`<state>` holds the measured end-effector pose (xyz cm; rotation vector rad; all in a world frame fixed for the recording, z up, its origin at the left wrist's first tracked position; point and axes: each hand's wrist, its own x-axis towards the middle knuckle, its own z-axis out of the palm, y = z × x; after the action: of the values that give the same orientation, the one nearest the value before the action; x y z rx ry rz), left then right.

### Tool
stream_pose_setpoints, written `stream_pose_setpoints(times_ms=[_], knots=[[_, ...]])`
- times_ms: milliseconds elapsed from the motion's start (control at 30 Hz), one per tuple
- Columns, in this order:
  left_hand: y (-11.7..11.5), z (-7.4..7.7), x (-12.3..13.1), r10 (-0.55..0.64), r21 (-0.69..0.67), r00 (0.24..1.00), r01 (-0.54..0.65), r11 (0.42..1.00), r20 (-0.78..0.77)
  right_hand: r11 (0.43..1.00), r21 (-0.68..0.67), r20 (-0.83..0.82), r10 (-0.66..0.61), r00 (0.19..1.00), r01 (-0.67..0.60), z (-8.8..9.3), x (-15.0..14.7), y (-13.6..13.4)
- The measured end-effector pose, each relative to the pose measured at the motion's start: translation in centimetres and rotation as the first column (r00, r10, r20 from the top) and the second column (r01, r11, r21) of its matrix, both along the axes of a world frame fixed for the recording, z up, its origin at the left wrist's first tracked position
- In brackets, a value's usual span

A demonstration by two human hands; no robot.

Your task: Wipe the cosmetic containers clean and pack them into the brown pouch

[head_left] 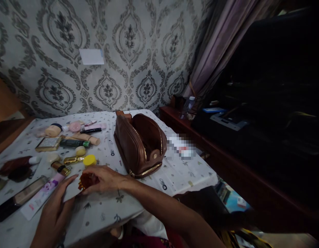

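My right hand is closed around an amber-brown hair claw clip, its prongs pointing left, low over the table. My left hand is just beside it, with a piece of white paper between thumb and forefinger. Right by the left hand lies a white and purple tube, alongside a foundation bottle with a black cap. A round yellow lid is just beyond my right fingers. The brown leather cosmetic bag stands unzipped past my right wrist; its inside is dark.
Several cosmetics spread over the left side of the patterned tablecloth, among them a gold compact and a dark green tube. A blurred white item lies right of the bag. Dark wooden furniture borders the table's right side.
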<state>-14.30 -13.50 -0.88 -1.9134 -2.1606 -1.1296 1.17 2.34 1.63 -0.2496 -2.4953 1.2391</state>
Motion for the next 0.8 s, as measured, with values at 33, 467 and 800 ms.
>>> stream_pose_setpoints(times_ms=[33,467,800], knots=[[0.0,0.1,0.1,-0.012,0.009,1.000,0.012,1.000,-0.008,1.000,-0.024,0.023,-0.013,1.000,0.014,0.0,0.0,-0.1],[0.1,0.7,0.5,0.001,0.002,1.000,-0.001,1.000,0.003,0.999,0.039,0.063,0.030,0.998,-0.033,0.7,0.1,0.0],[0.2,0.6,0.3,-0.041,-0.006,0.999,0.041,0.999,0.015,0.998,-0.017,0.107,-0.058,0.993,0.060,1.2,0.3,-0.3]])
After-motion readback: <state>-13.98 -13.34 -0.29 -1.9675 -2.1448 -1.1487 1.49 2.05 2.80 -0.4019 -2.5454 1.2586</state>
